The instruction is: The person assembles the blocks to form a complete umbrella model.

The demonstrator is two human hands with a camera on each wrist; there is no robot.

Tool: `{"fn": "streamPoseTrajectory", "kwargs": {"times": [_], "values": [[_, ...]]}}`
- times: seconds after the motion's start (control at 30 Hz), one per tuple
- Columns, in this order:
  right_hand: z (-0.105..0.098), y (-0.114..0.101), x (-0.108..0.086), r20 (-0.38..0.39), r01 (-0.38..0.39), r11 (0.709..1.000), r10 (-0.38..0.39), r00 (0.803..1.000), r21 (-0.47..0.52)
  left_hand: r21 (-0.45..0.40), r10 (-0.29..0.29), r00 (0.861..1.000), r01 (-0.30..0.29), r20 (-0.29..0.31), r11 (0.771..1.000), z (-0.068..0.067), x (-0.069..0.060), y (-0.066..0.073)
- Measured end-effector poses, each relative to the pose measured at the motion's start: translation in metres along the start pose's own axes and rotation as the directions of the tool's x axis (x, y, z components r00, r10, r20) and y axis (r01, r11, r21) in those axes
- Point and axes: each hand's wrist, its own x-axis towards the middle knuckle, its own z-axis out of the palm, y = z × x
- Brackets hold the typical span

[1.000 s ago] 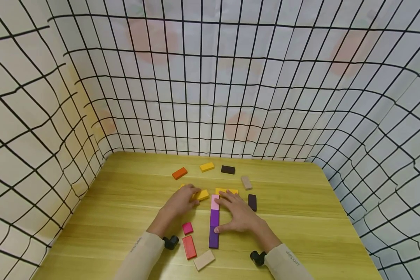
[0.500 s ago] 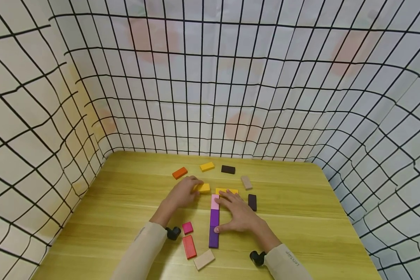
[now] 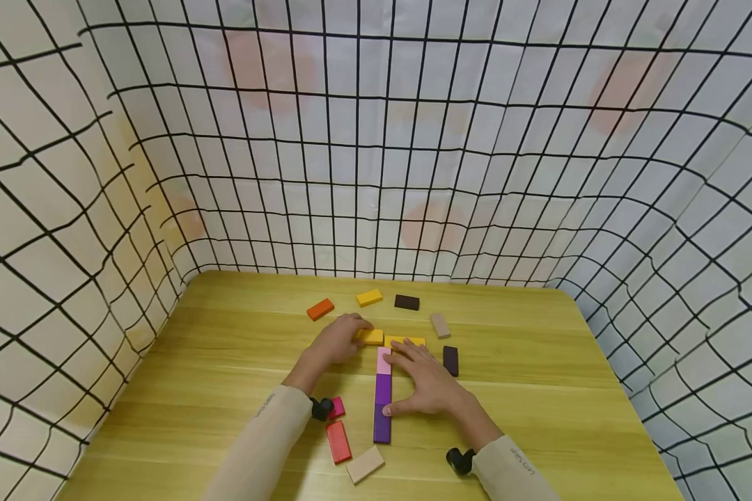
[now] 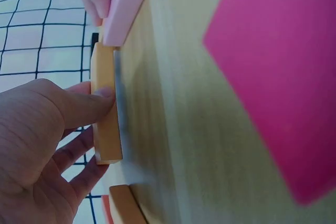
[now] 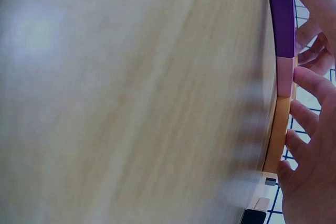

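My left hand (image 3: 338,341) pinches a yellow block (image 3: 372,337) between thumb and fingers; in the left wrist view the thumb lies across that block (image 4: 107,124). Its right end is beside another yellow block (image 3: 417,342) at the top of a column made of a pink block (image 3: 384,361) and two purple blocks (image 3: 382,424). My right hand (image 3: 431,381) is spread over the column's right side, fingertips on the pink and right yellow blocks and thumb on the lower purple one. In the right wrist view its fingers rest along the pink block (image 5: 285,77).
Behind lie an orange block (image 3: 320,309), a yellow block (image 3: 369,298), a black block (image 3: 406,302) and a beige block (image 3: 440,325). Another black block (image 3: 450,361) is right. Nearer are a magenta block (image 3: 339,408), a red block (image 3: 338,442) and a beige block (image 3: 365,465). Black mesh surrounds the table.
My left hand has moved the yellow block rightward and slightly back, turning it straighter, up beside the right yellow block. My right hand has stayed in place on the column.
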Motion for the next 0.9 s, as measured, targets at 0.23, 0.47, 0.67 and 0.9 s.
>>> {"fn": "streamPoseTrajectory", "kwargs": {"times": [0.23,0.47,0.67,0.9], "values": [[0.0012,0.0018,0.0014,0.005,-0.006,1.0,0.006,1.0,-0.017,0.001,0.018,1.0,-0.018,0.007,1.0,0.0058,0.001,0.0001],[0.0008,0.002,0.002,0.003,-0.011,1.0,0.011,1.0,-0.021,0.003,0.022,1.0,-0.022,0.014,1.0,0.0061,-0.0002,0.0017],[0.0002,0.0013,0.0019,0.008,-0.017,1.0,0.017,1.0,-0.024,0.003,0.029,1.0,-0.029,0.01,1.0,0.0064,-0.0016,0.0031],[0.0006,0.0016,0.0021,0.015,-0.033,0.999,0.033,0.999,-0.036,0.02,0.025,1.0,-0.025,-0.001,0.999,0.0098,-0.0028,0.0035]]}}
